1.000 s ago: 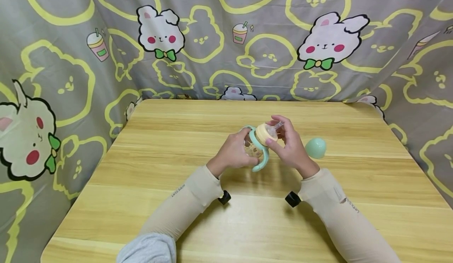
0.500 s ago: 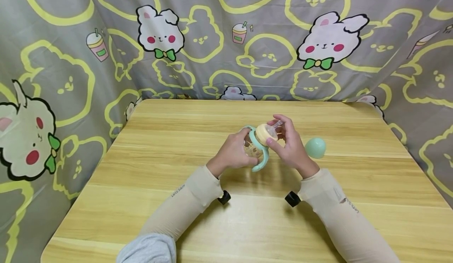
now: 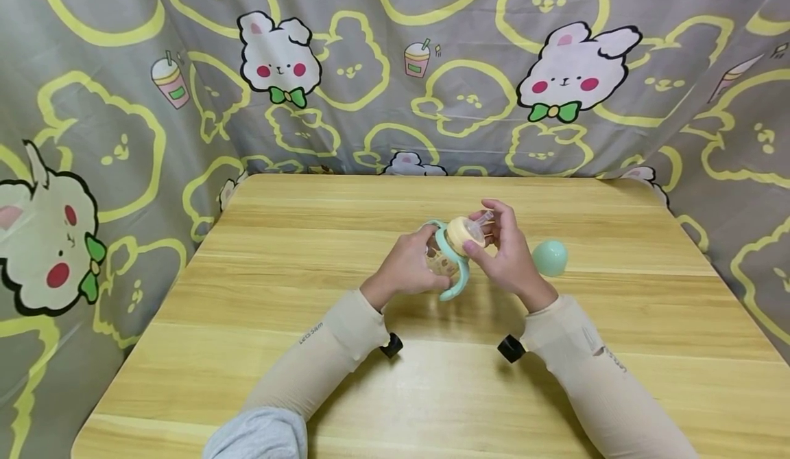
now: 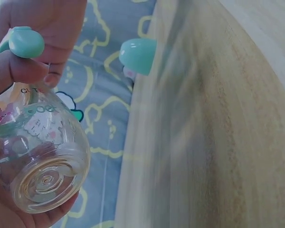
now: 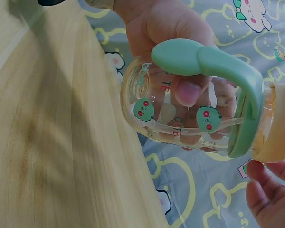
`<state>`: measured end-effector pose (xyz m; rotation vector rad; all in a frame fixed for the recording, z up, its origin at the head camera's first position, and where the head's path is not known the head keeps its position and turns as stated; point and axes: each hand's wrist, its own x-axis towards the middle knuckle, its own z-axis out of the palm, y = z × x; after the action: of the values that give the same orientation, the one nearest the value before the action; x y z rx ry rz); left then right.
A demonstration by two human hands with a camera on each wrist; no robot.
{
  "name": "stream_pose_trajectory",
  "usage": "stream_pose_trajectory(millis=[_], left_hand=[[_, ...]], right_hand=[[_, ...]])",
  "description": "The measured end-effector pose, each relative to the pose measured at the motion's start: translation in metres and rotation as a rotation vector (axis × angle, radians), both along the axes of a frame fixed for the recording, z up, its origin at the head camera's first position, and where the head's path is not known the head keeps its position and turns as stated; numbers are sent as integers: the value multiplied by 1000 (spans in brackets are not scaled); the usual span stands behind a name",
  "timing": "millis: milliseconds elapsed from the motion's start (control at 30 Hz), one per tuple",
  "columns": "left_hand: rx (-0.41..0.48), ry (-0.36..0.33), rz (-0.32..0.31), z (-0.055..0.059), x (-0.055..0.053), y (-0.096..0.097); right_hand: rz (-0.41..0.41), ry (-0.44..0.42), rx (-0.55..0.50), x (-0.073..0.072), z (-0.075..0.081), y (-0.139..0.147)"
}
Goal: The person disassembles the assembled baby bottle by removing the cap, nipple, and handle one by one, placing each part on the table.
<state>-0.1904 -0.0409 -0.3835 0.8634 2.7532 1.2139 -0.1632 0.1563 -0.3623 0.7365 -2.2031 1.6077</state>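
Observation:
A clear baby bottle (image 3: 441, 264) with mint-green handles (image 3: 455, 287) is tilted above the table, its top toward the right. My left hand (image 3: 404, 261) grips the bottle's body; in the right wrist view the left thumb (image 5: 187, 90) lies across it below one handle. Around the cream collar (image 3: 459, 234), my right hand (image 3: 511, 256) holds with its thumb on the near side and fingers on the far side. A clear spout (image 3: 485, 218) sticks out of the collar. The mint-green cap (image 3: 550, 258) sits on the table just right of the right hand.
The wooden table (image 3: 278, 253) reaches back to a grey curtain (image 3: 370, 54) with cartoon rabbits, which also hangs at both sides. A black wrist camera (image 3: 391, 344) shows below the left wrist, another black wrist camera (image 3: 511, 348) by the right.
The right fingers have shifted slightly about the collar and spout. Left hand, bottle and cap stay where they were.

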Motion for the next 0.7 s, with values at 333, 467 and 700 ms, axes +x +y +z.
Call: stream_pose_trajectory(millis=[333, 467, 700], left_hand=[[4, 1, -10, 0, 1, 0], [2, -1, -7, 0, 1, 1], [1, 8, -9, 1, 0, 0]], right_hand=[[-4, 2, 19, -8, -12, 4], [32, 0, 16, -8, -12, 4], [-26, 3, 100, -9, -11, 4]])
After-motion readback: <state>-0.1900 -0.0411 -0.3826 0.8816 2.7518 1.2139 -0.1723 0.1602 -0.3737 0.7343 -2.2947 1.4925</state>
